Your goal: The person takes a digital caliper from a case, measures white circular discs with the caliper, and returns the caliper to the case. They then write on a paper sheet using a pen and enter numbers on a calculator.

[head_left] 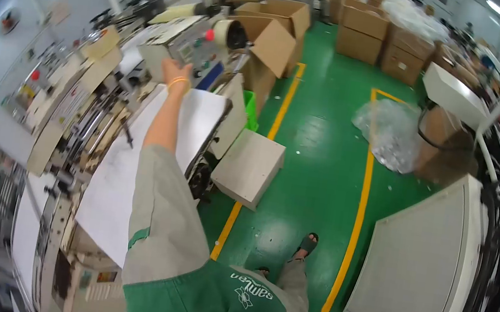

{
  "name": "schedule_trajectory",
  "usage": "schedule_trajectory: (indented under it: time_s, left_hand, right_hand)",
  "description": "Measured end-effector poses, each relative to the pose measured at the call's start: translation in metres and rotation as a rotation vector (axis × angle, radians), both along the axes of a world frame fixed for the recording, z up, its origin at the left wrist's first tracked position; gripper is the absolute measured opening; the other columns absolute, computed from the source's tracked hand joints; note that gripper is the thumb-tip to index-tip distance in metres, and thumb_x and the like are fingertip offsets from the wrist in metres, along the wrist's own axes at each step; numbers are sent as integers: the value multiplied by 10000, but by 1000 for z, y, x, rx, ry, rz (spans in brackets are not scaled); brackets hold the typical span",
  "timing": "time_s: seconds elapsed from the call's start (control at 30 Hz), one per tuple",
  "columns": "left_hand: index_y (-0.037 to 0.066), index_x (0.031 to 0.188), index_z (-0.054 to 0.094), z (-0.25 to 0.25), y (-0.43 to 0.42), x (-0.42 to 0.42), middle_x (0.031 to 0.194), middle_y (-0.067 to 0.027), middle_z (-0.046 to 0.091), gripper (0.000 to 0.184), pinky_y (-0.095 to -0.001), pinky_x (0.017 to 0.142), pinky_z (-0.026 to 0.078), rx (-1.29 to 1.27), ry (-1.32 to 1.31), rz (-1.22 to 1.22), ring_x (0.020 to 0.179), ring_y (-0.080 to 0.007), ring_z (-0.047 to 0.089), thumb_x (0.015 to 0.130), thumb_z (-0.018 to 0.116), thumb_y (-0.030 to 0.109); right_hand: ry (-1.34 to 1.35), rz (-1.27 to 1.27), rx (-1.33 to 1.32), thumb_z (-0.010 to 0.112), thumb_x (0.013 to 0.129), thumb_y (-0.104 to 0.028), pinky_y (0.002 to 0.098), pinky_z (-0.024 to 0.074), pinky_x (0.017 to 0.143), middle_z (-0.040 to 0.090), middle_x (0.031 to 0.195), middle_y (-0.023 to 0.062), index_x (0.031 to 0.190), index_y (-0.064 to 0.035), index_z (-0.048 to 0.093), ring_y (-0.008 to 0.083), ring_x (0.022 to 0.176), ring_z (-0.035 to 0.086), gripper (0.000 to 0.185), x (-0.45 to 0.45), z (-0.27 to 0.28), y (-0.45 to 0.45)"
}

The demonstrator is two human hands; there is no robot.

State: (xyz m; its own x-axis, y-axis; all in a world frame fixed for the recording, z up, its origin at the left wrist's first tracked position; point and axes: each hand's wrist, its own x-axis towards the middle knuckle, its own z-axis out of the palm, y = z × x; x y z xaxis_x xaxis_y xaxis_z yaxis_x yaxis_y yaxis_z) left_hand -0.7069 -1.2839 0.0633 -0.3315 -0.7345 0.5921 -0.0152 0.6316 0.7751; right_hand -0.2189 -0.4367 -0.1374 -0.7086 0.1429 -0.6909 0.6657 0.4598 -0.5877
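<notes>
My left hand (175, 75), with a yellow band at the wrist, reaches forward over a white sheet (189, 116) lying on a machine. It is at the near side of a pale machine housing (163, 37) that carries a red knob (209, 35). The fingers look spread apart, with nothing visible in them; whether they touch the housing I cannot tell. A blue panel (211, 76) is just right of the hand. My right hand is out of view.
A pale box (249, 165) stands beside the machine, near a green crate (250, 108). Cardboard boxes (362, 32) fill the back. Right of the yellow-lined green floor (317, 146) are a clear plastic bag (389, 133) and a grey cabinet (410, 259).
</notes>
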Motion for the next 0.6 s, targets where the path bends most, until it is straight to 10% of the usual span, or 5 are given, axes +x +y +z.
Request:
schedule_trajectory:
  time_s: [0.07,0.17,0.2,0.4,0.6]
  left_hand:
    - [-5,903,588,53,37,30,930,-197,592,548,-429,776,430,-146,-610,126,859,-329,552,610,813,400]
    - [37,1070,594,15,23,-2,1031,-202,595,452,-446,750,436,-393,-306,-74,862,-314,553,763,685,357]
    - [42,1076,577,16,36,-11,1029,-198,586,419,-439,730,441,-378,-250,-153,848,-305,548,780,676,321]
    - [68,1112,472,65,308,22,1021,-173,529,277,-398,611,472,200,26,-696,765,-251,513,884,625,107]
    - [-21,1179,545,-13,482,17,1038,-124,609,346,-299,792,505,-155,47,-1080,909,-195,596,920,625,196]
  right_hand:
    - [28,-80,-34,615,904,-242,309,488,721,677,850,88,964,-71,688,177,800,632,196,47,22,-6]
    - [508,521,424,626,845,-282,405,507,754,682,879,108,875,-63,687,275,835,652,230,108,35,-7]
    - [80,-68,241,611,844,-258,408,503,737,675,913,127,859,-53,686,287,830,651,218,88,121,-47]
    - [380,-628,684,580,883,-171,316,443,582,613,674,88,865,20,616,144,631,574,195,152,207,-23]
    - [611,-1148,1108,573,894,-114,308,485,635,635,780,129,960,2,618,213,671,607,141,294,213,32]
